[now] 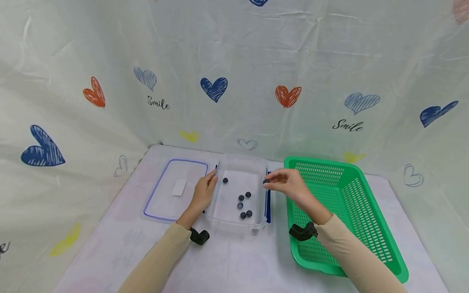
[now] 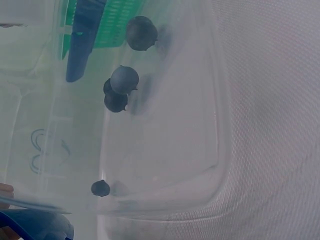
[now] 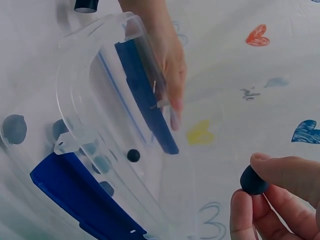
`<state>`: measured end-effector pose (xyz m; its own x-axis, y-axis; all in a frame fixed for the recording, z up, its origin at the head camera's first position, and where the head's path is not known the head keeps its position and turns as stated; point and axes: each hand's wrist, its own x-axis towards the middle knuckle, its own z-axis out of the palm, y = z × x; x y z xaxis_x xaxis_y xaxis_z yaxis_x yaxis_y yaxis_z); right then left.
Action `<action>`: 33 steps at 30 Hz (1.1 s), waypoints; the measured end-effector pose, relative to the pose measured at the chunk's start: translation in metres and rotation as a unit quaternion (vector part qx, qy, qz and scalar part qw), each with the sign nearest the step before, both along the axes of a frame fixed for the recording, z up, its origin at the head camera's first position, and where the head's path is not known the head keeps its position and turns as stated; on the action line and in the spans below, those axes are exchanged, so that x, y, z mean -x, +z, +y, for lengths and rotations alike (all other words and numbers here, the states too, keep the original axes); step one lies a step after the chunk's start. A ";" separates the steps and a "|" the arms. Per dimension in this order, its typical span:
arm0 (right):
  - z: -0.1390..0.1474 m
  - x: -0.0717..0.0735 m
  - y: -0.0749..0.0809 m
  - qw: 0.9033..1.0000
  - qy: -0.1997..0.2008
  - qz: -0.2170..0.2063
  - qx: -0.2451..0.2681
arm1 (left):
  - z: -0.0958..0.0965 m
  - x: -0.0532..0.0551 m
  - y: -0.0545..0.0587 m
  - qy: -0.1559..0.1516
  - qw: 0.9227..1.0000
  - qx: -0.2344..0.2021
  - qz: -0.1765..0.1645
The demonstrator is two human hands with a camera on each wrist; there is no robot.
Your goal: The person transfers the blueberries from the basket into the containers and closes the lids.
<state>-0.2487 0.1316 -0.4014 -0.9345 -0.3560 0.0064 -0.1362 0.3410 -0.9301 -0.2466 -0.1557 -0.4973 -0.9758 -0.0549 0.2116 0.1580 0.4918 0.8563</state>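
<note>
A clear plastic food box (image 1: 236, 227) with blue side clips stands uncovered on the table, several dark blueberries (image 1: 241, 198) scattered over its floor. My left hand (image 1: 204, 192) grips the box's left side wall; the right wrist view shows it beside the far blue clip (image 3: 145, 95). Over the right wall, my right hand (image 1: 289, 184) pinches one blueberry (image 3: 254, 180) between thumb and fingertips. In the left wrist view, a lone blueberry (image 2: 100, 188) lies close to the left wall, and only bits of the left fingers show at the lower left corner.
Left of the box lies its clear lid (image 1: 159, 191) with a blue seal and a white label (image 1: 179, 187). A green plastic basket (image 1: 377, 205) stands at the right, partly under my right forearm. Behind the table hangs a heart-printed sheet (image 1: 243, 120).
</note>
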 end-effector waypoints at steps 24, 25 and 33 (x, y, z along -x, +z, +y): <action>-0.011 0.002 -0.016 1.000 0.012 -0.001 0.007 | 0.001 0.001 0.001 -0.002 1.000 -0.005 -0.002; -0.010 0.002 -0.016 1.000 0.009 -0.002 0.005 | 0.000 0.001 0.001 0.000 1.000 -0.003 -0.002; 0.004 0.001 -0.010 1.000 -0.019 0.009 0.009 | 0.000 0.000 0.001 0.003 1.000 -0.003 0.000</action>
